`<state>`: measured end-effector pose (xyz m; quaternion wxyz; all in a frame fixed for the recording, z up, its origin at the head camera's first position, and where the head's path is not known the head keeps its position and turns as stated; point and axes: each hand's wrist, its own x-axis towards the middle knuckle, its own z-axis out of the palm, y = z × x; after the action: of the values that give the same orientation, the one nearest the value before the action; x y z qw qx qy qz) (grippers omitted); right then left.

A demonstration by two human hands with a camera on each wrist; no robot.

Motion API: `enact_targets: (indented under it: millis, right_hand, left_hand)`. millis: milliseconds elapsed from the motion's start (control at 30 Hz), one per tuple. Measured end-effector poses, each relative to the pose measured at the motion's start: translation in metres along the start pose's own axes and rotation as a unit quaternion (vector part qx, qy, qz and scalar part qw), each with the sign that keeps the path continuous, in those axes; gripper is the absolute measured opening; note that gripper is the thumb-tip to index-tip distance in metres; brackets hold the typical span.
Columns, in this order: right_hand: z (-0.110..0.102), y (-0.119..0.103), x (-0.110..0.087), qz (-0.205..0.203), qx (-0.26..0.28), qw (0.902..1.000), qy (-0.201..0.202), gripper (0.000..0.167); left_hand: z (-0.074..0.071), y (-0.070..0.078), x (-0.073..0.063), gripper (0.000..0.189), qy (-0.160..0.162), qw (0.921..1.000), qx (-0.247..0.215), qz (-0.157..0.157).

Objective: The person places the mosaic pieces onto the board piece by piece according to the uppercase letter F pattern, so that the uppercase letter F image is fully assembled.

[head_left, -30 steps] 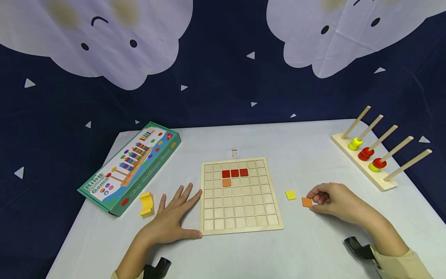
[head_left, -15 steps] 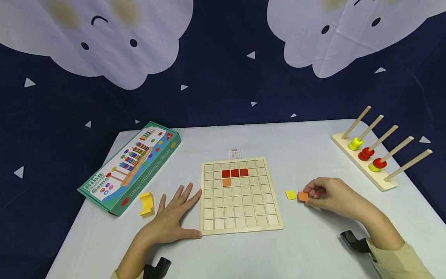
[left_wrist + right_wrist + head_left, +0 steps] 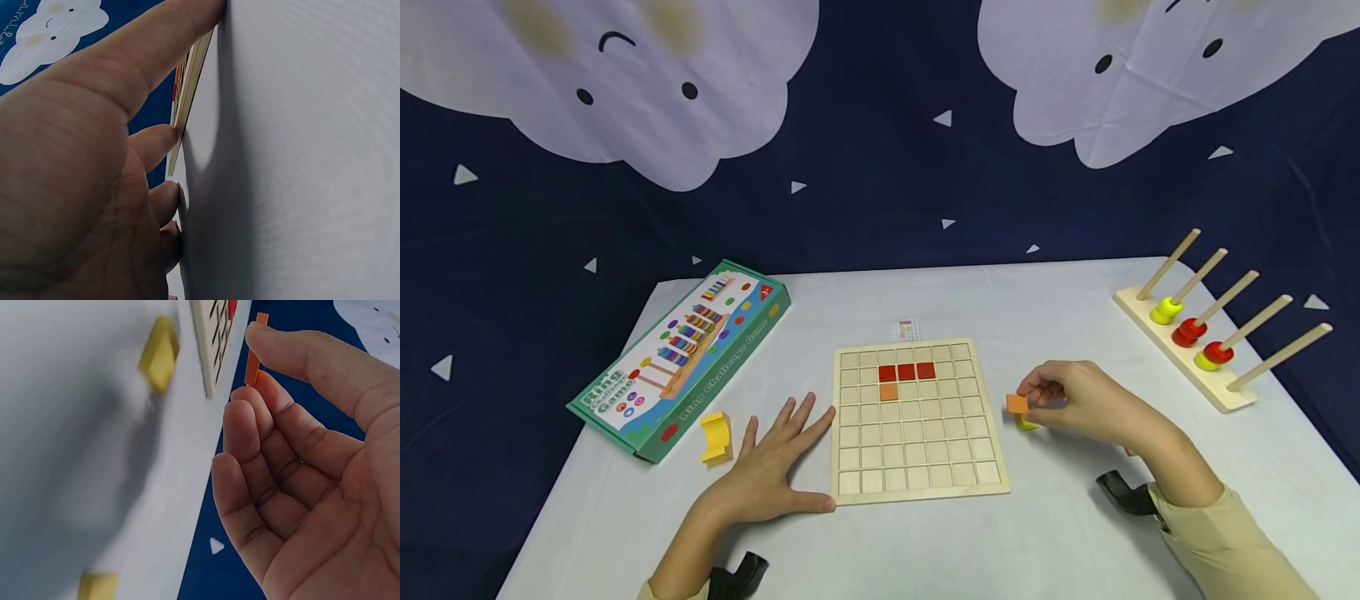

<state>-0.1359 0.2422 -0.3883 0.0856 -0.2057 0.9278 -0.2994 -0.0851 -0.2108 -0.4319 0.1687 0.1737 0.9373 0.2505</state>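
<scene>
My right hand (image 3: 1086,404) pinches an orange square tile (image 3: 1017,403) between thumb and index finger, to the right of the wooden grid board (image 3: 925,432). The right wrist view shows this tile (image 3: 252,372) edge-on and raised off the table. Under it, a yellow tile (image 3: 1027,425) lies on the cloth, partly covered. My left hand (image 3: 763,479) rests spread on the table, its index finger and thumb at the board's left edge. Three red tiles (image 3: 906,372) form a row in the board's upper part, with one orange tile (image 3: 888,392) below the leftmost.
A small printed card (image 3: 906,329) lies behind the board. A green game box (image 3: 681,358) and a yellow curved block (image 3: 717,439) are on the left. At the right stands a peg rack (image 3: 1195,354) with yellow and red rings. Another orange piece (image 3: 1130,452) peeks out beneath my right wrist.
My right hand has moved left and away from me with the orange tile, from right of the yellow tile to over it. The left hand stays put.
</scene>
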Motion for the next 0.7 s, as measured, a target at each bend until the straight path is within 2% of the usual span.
enact_targets:
  millis: [333, 700]
  right_hand:
    - [0.008, -0.019, 0.027, -0.014, 0.019, 0.9996, -0.015, 0.018]
    - [0.024, -0.037, 0.055, -0.053, 0.034, 0.9974, -0.034, 0.017]
  left_hand:
    - [-0.001, 0.0, 0.001, 0.117, -0.003, 1.0, -0.002, -0.003]
    - [0.0, -0.001, 0.0, 0.117, 0.001, 1.0, 0.003, 0.001]
